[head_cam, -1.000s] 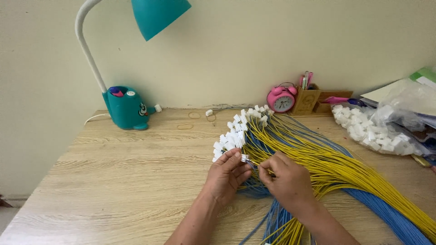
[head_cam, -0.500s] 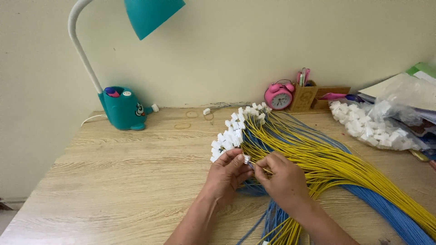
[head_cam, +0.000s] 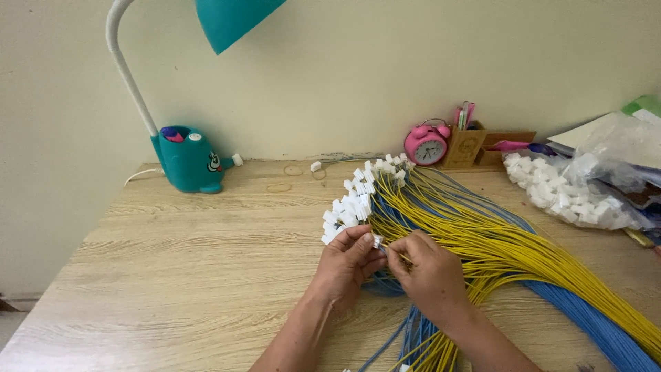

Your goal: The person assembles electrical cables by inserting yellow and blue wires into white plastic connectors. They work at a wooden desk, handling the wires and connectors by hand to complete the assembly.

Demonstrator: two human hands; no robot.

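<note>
A thick fan of yellow wires [head_cam: 502, 255] and blue wires [head_cam: 592, 324] lies across the wooden desk [head_cam: 172, 275], many ends fitted with small white connectors [head_cam: 351, 207]. My left hand [head_cam: 348, 262] pinches one white connector [head_cam: 376, 241] between thumb and fingers. My right hand [head_cam: 430, 272] meets it from the right, fingertips closed on a thin wire end at that connector. Both hands rest on top of the wire bundle near the desk's middle.
A teal desk lamp [head_cam: 189, 158] stands at the back left. A pink alarm clock [head_cam: 425, 145] and a wooden pen holder [head_cam: 468, 146] sit against the wall. A clear bag of loose white connectors [head_cam: 571, 193] lies at the right with papers behind it.
The hands stay together at the same spot on the bundle; the fingers shift slightly around the connector. The view has drifted a little.
</note>
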